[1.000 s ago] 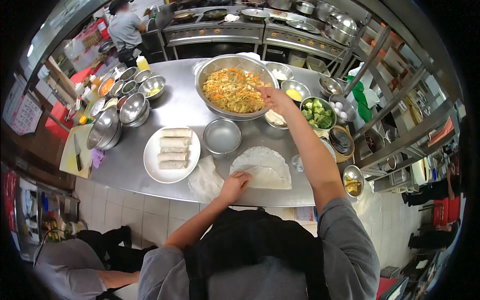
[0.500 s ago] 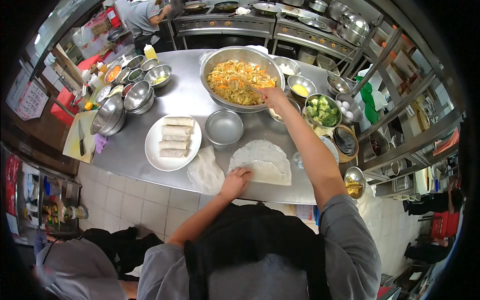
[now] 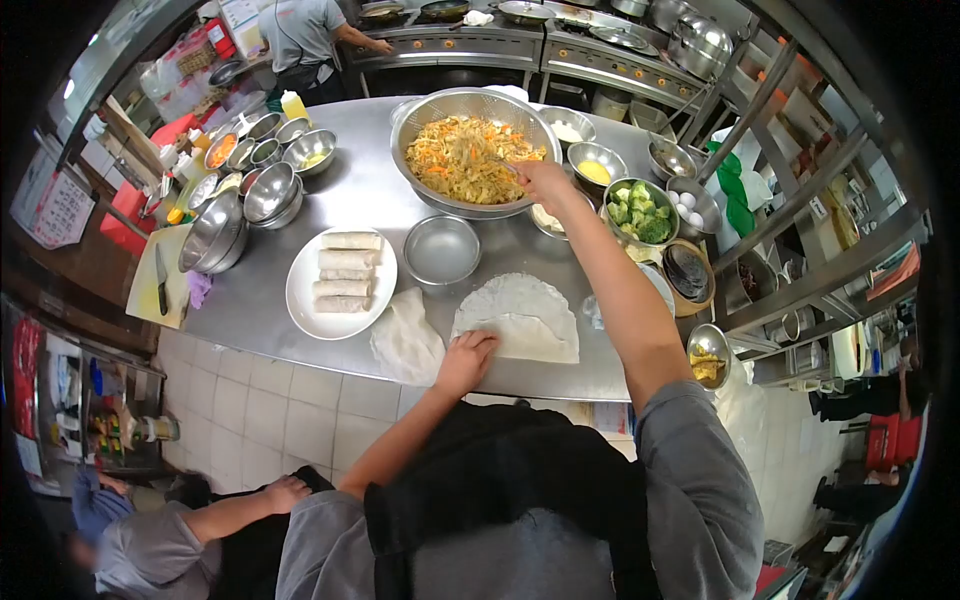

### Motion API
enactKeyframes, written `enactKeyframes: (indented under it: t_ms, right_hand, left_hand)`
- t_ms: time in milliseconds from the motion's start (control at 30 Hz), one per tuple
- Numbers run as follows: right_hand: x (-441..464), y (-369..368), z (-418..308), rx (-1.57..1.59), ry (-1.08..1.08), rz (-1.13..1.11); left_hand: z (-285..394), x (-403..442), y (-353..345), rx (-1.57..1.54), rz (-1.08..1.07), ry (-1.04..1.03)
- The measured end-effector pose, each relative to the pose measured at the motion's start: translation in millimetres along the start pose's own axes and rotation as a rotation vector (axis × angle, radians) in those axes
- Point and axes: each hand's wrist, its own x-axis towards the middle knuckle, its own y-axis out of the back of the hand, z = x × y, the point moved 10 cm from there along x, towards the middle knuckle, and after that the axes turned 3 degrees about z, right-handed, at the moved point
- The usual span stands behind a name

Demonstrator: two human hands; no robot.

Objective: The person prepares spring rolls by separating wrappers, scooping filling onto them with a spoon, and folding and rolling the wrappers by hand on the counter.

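My right hand [image 3: 545, 182] reaches over the big perforated metal colander [image 3: 398, 150], closed around a thin metal utensil whose working end is hidden in the shredded vegetable filling [image 3: 465, 165]. On the steel table lies a thin, pale round wrapper [image 3: 520, 305], its near edge folded up. My left hand [image 3: 470, 358] rests at the wrapper's left side, fingers lying on its folded edge. A white cloth [image 3: 410, 340] is just left of that hand. Beyond it, a white plate [image 3: 303, 290] carries several rolled spring rolls [image 3: 345, 272]. A metal bowl [image 3: 442, 250] of cloudy liquid stands between plate and wrapper.
At right stand bowls of broccoli [image 3: 640, 212], yellow liquid [image 3: 595, 172] and eggs [image 3: 688, 207]. Stacked metal bowls [image 3: 272, 193] and a knife [image 3: 161, 280] on a cutting board are at left. One co-worker [image 3: 300, 40] is by the stoves; another [image 3: 170, 540] is at lower left.
My right hand has shifted slightly up and left over the filling, which is now heaped higher beside it. My left hand stays on the wrapper. The lower-left co-worker's arm has come into view.
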Motion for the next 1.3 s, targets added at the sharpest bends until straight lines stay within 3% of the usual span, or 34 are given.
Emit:
enactKeyframes:
  t_ms: [100,300,400,533,633,733,833,1033,1133,1233,1300]
  right_hand:
    - [0,-3,13,0.178,-0.034,-0.065]
    - [-44,37,-14,0.182,0.039,-0.162]
    - [-97,68,-10,0.032,0.041,-0.226]
    - [-149,102,46,-0.229,-0.099,-0.243]
    - [-169,115,120,-0.223,-0.207,-0.314]
    - [-183,111,153,-0.364,-0.119,-0.317]
    - [-185,93,155,-0.406,0.097,-0.346]
    - [-192,73,142,-0.826,0.51,-0.232]
    - [-208,74,135,-0.912,0.476,-0.191]
    - [-225,76,122,-0.905,0.585,-0.096]
    - [-231,79,129,-0.959,0.478,-0.068]
  left_hand:
    - [0,2,1,0.001,0.008,-0.005]
    - [-2,4,1,-0.028,0.003,-0.015]
    - [-3,4,1,-0.073,0.013,-0.001]
    - [-2,4,5,-0.102,0.046,-0.003]
    - [-1,5,7,-0.121,0.065,0.001]
    - [-3,5,8,-0.135,0.084,0.016]
    - [-3,5,8,-0.139,0.099,0.031]
    - [-5,6,9,-0.16,0.085,0.046]
    - [-5,5,8,-0.159,0.096,0.038]
    - [-5,4,9,-0.157,0.097,0.04]
    - [-5,4,9,-0.157,0.094,0.038]
